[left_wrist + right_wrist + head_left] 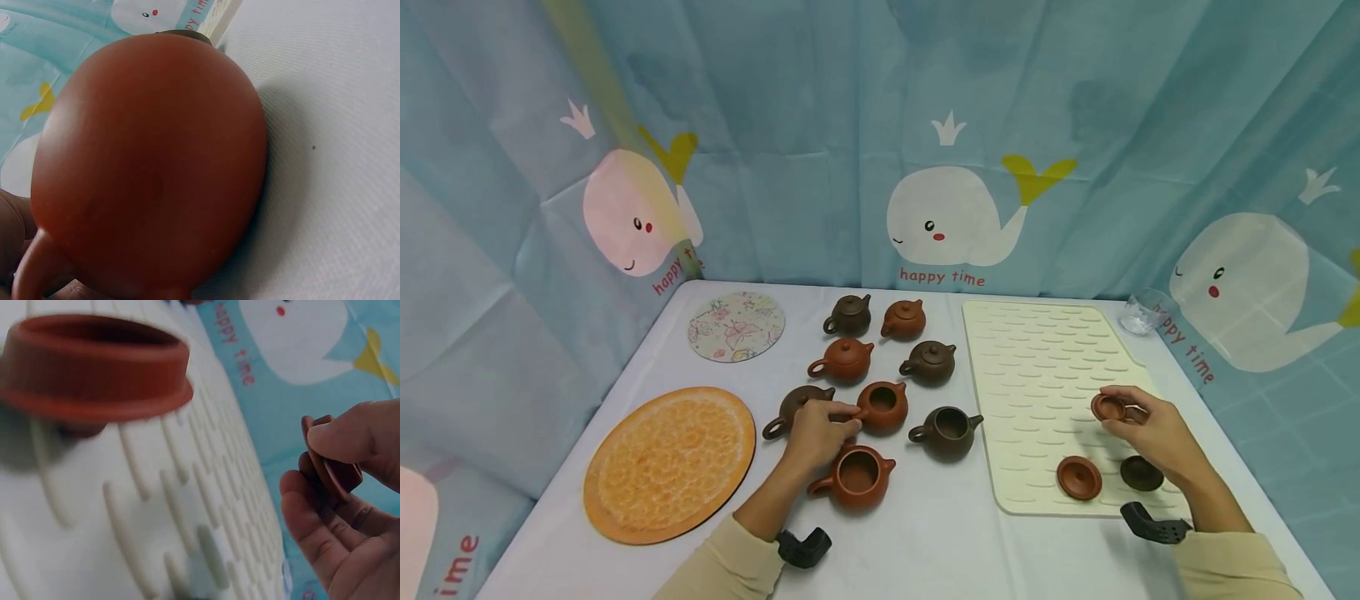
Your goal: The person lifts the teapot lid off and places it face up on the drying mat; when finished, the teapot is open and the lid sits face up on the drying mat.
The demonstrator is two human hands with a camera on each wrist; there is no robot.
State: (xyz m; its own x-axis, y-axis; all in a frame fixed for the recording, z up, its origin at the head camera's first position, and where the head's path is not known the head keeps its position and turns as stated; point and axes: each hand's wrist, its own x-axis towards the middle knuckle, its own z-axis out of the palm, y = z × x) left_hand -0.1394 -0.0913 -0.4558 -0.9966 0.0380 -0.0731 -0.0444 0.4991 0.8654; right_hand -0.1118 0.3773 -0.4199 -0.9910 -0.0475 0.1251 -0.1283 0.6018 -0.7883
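Note:
My left hand (822, 433) pinches a small open-topped reddish-brown teapot (886, 410) at its handle side; the fingers hide the handle. Just in front stands another lidless reddish teapot (859, 478), and its rounded body (150, 162) fills much of the left wrist view. A lidless dark brown teapot (949, 433) is to the right. Over the cream mat, my right hand (1157, 429) pinches a reddish teapot lid (334, 459) between thumb and fingers, its hollow side showing in the head view. Below it on the mat lie a reddish lid (1079, 478) and a dark lid (1142, 473).
Several lidded teapots (848, 361) stand farther back, with a dark one (793, 408) beside my left hand. An orange round mat (670, 467) and a floral round mat (736, 327) lie left. The cream ridged mat (1037, 383) is right, near a clear glass bowl (1145, 312).

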